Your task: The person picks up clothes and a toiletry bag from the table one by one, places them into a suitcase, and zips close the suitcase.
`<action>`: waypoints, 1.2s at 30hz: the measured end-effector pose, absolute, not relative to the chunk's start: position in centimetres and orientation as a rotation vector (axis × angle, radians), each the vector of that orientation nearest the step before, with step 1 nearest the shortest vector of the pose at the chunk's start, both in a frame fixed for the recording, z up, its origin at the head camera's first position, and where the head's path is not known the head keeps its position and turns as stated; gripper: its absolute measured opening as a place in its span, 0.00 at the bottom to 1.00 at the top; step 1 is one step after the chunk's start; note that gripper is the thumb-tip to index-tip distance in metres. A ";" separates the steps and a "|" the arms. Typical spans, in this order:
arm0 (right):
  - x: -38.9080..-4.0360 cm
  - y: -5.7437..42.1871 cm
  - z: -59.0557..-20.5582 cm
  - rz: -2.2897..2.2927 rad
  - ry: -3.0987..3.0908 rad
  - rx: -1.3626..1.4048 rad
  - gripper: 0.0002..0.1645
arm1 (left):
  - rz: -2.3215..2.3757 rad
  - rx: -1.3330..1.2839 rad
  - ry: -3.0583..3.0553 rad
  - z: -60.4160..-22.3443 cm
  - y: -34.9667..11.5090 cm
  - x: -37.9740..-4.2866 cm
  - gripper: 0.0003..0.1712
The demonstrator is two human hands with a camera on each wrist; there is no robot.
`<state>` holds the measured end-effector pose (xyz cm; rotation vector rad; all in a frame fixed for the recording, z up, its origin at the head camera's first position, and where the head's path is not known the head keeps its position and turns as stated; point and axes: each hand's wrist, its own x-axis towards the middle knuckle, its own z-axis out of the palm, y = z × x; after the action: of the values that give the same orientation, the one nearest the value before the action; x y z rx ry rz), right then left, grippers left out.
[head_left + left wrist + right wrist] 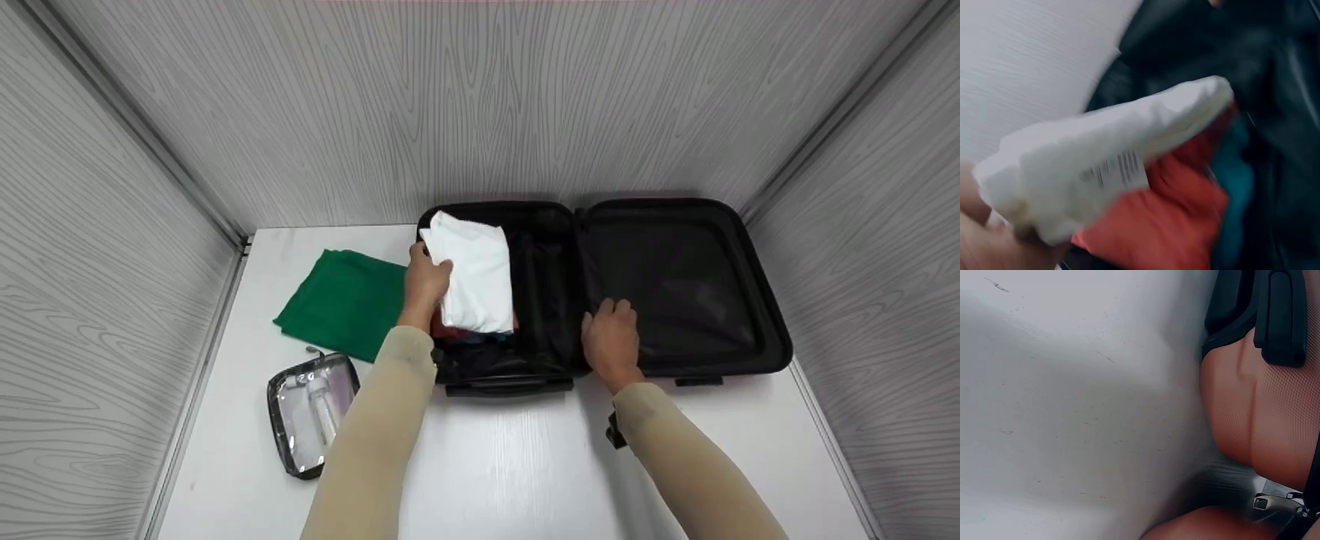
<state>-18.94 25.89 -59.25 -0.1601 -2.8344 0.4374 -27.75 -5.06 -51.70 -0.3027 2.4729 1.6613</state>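
My left hand (427,281) pinches the left edge of a folded white garment (476,277) over the left half of the open suitcase (551,285). In the left wrist view the garment tilts up on edge, and a printed label (1120,171) shows on its underside. Beneath it lie a red cloth (1165,225) and a teal cloth (1235,185). My right hand (611,341) rests on the suitcase's right half, beside the hinge, its fingers loosely bent. The right wrist view takes in only the suitcase's orange outer shell (1230,399).
A folded green cloth (349,300) lies left of the suitcase. In front of that is a clear pouch (300,427) with black trim and a small bottle inside. All stand on a white table (510,472), with grey wood-grain panels (465,97) at the back and both sides.
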 end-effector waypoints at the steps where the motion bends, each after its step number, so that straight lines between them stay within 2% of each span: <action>1: -18.9 25.9 -59.2 0.438 -2.836 -0.158 0.24 | 1.566 -0.338 2.540 -52.0 -5.1 -27.6 0.45; 5: -18.9 25.9 -59.0 0.435 -2.838 -0.161 0.24 | 1.233 -0.289 2.714 -53.0 -4.5 -26.6 0.50; 11: -19.0 25.9 -58.9 0.449 -2.853 -0.189 0.23 | 0.863 -0.029 2.741 -54.7 -3.3 -24.9 0.46; 18: -19.0 26.0 -59.0 0.465 -2.845 -0.196 0.23 | 0.839 0.087 2.685 -56.5 -3.6 -24.7 0.44; 24: -19.0 25.9 -59.2 0.441 -2.842 -0.172 0.23 | 0.739 0.057 2.731 -55.9 -3.4 -24.1 0.42; 30: -19.0 25.8 -59.3 0.430 -2.833 -0.179 0.24 | 0.547 0.086 2.909 -54.3 -3.1 -23.1 0.33; 33: -19.0 25.8 -59.3 0.442 -2.832 -0.185 0.24 | 0.562 0.128 2.950 -53.8 -3.6 -22.7 0.22; 36: -19.0 25.7 -59.3 0.451 -2.832 -0.184 0.24 | 0.682 0.141 2.971 -53.4 -4.5 -22.6 0.16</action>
<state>-18.98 25.74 -59.32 -0.1843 -2.8319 0.4508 -22.56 -4.49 -53.40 0.1406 2.9713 0.6825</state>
